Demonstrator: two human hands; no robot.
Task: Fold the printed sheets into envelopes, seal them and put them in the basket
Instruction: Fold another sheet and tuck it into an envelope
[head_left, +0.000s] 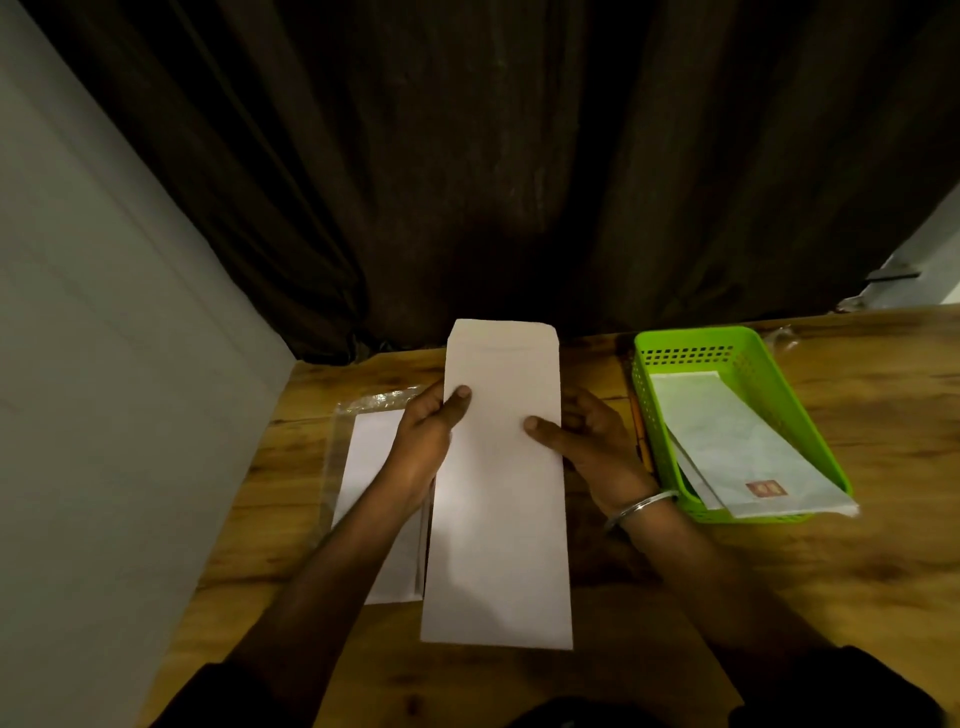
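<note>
I hold a long white envelope (498, 499) upright above the wooden table, in the middle of the head view. My left hand (423, 441) grips its left edge with the thumb on the front. My right hand (587, 441) grips the right edge, thumb on the front, a metal bangle on the wrist. A green plastic basket (727, 348) stands to the right with a few white envelopes (748, 452) in it, one bearing a red stamp. A clear plastic sleeve with white sheets (374, 457) lies to the left, partly hidden by my left arm.
A grey wall panel (104, 364) borders the table on the left. A dark curtain (493, 156) hangs behind the far edge. A pencil-like stick (641, 431) lies between my right hand and the basket. The wooden table (857, 571) stretches right of the basket.
</note>
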